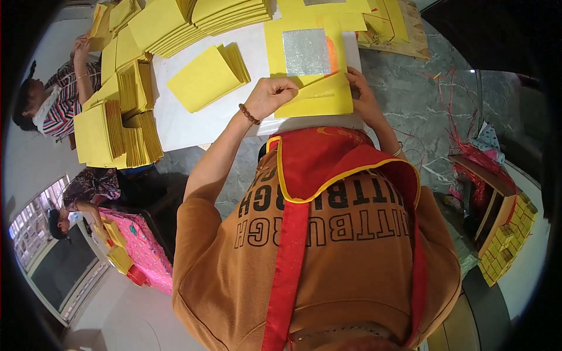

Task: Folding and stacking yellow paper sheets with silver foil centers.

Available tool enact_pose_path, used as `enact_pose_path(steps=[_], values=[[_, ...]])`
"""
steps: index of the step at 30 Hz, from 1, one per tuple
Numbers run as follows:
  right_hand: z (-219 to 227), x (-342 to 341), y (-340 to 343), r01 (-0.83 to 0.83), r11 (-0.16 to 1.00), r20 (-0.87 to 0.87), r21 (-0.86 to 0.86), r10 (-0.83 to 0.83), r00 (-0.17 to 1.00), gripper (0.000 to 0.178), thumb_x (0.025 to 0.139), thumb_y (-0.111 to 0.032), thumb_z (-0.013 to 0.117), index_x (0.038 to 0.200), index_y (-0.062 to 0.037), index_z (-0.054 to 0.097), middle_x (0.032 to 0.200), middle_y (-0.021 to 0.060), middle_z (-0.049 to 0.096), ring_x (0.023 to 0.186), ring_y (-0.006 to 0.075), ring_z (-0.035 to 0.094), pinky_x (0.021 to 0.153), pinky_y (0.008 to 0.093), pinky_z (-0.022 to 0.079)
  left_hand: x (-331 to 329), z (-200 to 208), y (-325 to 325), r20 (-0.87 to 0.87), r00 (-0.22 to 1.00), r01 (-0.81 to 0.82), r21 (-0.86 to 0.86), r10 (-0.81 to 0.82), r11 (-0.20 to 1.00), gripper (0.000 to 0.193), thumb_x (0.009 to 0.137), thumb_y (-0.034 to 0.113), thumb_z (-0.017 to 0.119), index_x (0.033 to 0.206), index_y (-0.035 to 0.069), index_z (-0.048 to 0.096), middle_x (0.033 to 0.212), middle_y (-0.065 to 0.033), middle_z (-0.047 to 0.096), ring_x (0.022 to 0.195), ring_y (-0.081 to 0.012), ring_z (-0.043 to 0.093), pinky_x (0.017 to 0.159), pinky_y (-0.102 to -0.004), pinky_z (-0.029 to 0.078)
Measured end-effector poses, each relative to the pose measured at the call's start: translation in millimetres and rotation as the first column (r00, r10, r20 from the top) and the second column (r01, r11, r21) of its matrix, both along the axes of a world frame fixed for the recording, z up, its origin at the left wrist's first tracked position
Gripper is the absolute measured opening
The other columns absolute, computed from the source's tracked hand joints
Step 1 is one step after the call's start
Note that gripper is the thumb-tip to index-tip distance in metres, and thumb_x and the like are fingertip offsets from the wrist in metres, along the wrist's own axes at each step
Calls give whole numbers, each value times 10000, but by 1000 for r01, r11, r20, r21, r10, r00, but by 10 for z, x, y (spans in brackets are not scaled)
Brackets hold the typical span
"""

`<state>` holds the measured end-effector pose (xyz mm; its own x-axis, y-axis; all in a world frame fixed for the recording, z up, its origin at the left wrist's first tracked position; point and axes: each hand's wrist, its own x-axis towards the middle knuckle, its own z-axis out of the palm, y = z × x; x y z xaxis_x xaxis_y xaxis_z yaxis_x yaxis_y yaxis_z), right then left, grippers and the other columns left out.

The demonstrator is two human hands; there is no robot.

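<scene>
1. Front of the brown sweatshirt [363, 275]: large capital letters, standing upside down in this view
2. Solid black row [259, 202]: legible, its middle hidden by the red apron's strap [288, 263]
3. Outlined row [249, 233]: dark hollow capitals, likewise cut by the strap
4. Red apron [298, 175]: a gold mark [336, 133] on its folded bib, too unclear to tell whether it is lettering
</scene>
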<state>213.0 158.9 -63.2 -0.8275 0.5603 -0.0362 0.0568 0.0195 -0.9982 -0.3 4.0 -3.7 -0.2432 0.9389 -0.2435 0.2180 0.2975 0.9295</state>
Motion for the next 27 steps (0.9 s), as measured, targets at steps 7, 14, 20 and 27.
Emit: enact_pose_path(steps=[7, 14, 20, 27], values=[[-2, -6, 10, -6, 999, 0, -44, 6, 1000, 457, 736, -87, 646, 1172, -86, 507, 1326, 93, 307, 1220, 227, 344, 1004, 327, 292, -20, 58, 16, -15, 999, 51, -64, -52, 997, 187, 804, 149, 556, 847, -18, 628, 626, -11, 555, 588, -54, 471, 539, -221, 402], [39, -7, 8, -19, 998, 5, -54, 19, 1000, 442, 748, -67, 627, 1172, -90, 507, 1325, 91, 305, 1211, 218, 356, 999, 323, 303, -12, 85, 13, -57, 996, 58, -63, -62, 996, 205, 808, 154, 540, 882, -8, 640, 625, -15, 552, 590, -56, 470, 537, -220, 399], [10, -1, 6, -24, 999, -8, -30, 23, 1000, 443, 758, -71, 624, 1182, -104, 500, 1335, 80, 304, 1188, 202, 383, 980, 318, 325, -12, 15, 13, 52, 995, 77, 57, -80, 995, 207, 816, 146, 517, 879, -6, 644, 712, -49, 622, 622, -101, 539, 575, -257, 442], [1, -6, 7, -33, 997, -50, -65, 29, 998, 407, 765, -78, 621, 1157, -104, 517, 1317, 80, 303, 1181, 208, 387, 971, 313, 334, 125, 195, 29, -98, 989, 97, -121, -109, 988, 249, 809, 217, 589, 909, -8, 630, 794, -89, 633, 747, -186, 596, 700, -293, 474]])
